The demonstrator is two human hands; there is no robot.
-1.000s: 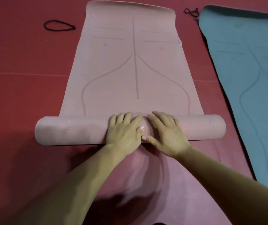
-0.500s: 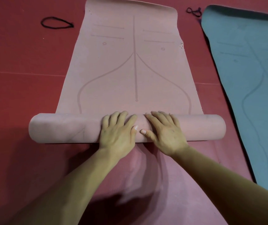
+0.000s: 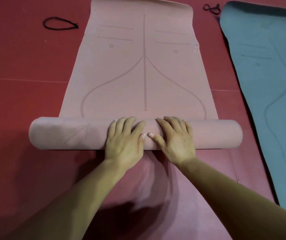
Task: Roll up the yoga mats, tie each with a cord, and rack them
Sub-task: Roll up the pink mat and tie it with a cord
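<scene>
This looks like a gym or yoga room: soft red floor (image 3: 17, 66), a pink mat (image 3: 144, 75) and a blue mat (image 3: 268, 84) lying side by side.

Pink mat (image 3: 138, 75): dusty pink, printed in darker pink with a centre line, paired short bars, two small circles and two outward-sweeping curves. Teal mat (image 3: 268, 84) at three o'clock: similar lines, darker teal, faint. Black cord at eleven o'clock (image 3: 59, 25); black cord at one o'clock (image 3: 211, 8). Floor (image 3: 17, 84): deep red, crossed by a thin paler line.
</scene>
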